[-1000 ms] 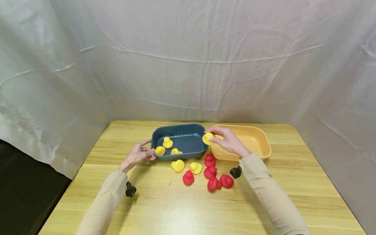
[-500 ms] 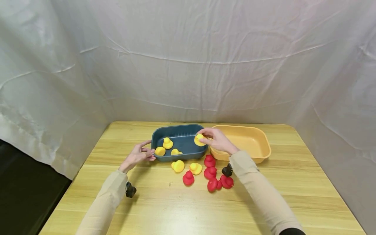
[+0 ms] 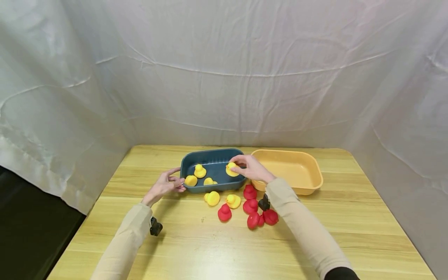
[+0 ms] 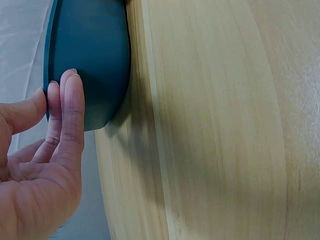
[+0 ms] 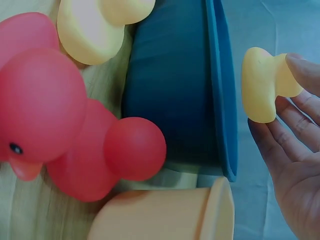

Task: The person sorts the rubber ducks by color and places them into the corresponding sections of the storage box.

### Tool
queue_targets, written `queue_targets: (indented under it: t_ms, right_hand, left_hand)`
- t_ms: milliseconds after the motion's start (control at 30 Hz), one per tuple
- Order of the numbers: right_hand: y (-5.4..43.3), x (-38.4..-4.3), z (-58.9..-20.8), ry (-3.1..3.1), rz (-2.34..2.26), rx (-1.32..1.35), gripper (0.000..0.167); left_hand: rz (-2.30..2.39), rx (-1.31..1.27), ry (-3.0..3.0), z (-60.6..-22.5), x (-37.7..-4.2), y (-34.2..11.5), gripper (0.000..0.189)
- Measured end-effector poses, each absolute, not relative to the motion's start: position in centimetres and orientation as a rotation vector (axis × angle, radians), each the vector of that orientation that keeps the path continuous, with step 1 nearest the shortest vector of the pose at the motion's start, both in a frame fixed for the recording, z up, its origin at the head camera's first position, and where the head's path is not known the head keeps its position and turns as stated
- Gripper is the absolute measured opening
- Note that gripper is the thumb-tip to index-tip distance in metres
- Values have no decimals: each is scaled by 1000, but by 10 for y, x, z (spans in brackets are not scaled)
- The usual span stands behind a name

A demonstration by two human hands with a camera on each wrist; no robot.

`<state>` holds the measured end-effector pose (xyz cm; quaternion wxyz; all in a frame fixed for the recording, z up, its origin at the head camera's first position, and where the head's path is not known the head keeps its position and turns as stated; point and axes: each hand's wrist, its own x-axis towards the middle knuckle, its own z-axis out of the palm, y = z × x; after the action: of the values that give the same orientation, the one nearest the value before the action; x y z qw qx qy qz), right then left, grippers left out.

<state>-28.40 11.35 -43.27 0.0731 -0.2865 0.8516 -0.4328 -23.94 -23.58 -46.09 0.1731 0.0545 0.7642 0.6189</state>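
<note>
My right hand (image 3: 252, 168) holds a yellow rubber duck (image 3: 231, 170) over the right part of a dark blue plastic bin (image 3: 213, 188). In the right wrist view, thumb and fingers grip that duck (image 5: 259, 86) above the bin's rim (image 5: 223, 100). At the bin's left end, my left hand (image 3: 165, 184) pinches the rim, thumb on the inner side and fingers along the outer wall (image 4: 92, 50). Inside the bin lie yellow ducks, among them an upright duck (image 3: 200, 171) and a tipped one (image 3: 190, 180). Two more yellow ducks, one (image 3: 212, 198) left of the other (image 3: 233, 200), lie in front of it.
A yellow-orange bin (image 3: 294, 186) stands right beside the blue one. Several red ducks, such as one (image 3: 224, 212) at the left and another (image 3: 250, 206), lie on the wooden table (image 3: 196, 249) before the bins. A pale curtain (image 3: 224, 97) hangs behind.
My right hand has carried the yellow duck leftward and slightly down, from the blue bin's right rim to over its inside. The left hand has stayed at the rim.
</note>
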Motion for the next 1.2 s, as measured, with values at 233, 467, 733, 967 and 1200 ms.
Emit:
queue_targets:
  t_ms: [233,467,733,967,1200]
  right_hand:
    - [108,-290,-438,2552,-1267,-897,28]
    - [104,-292,-442,2551,-1223,-872,27]
    - [102,-294,-446,2543,-1199,-818,30]
    - [103,-292,-444,2531,-1227,-796,37]
    - [105,-288,-440,2524,-1260,-798,36]
  left_hand:
    - [1756,151,2160,-461,-240,-236,69]
    - [1750,151,2170,-461,-240,-235,69]
    - [1745,152,2176,-462,-241,-234,68]
    - [1752,155,2171,-462,-241,-235,69]
    - [1750,166,2177,-462,-241,-235,69]
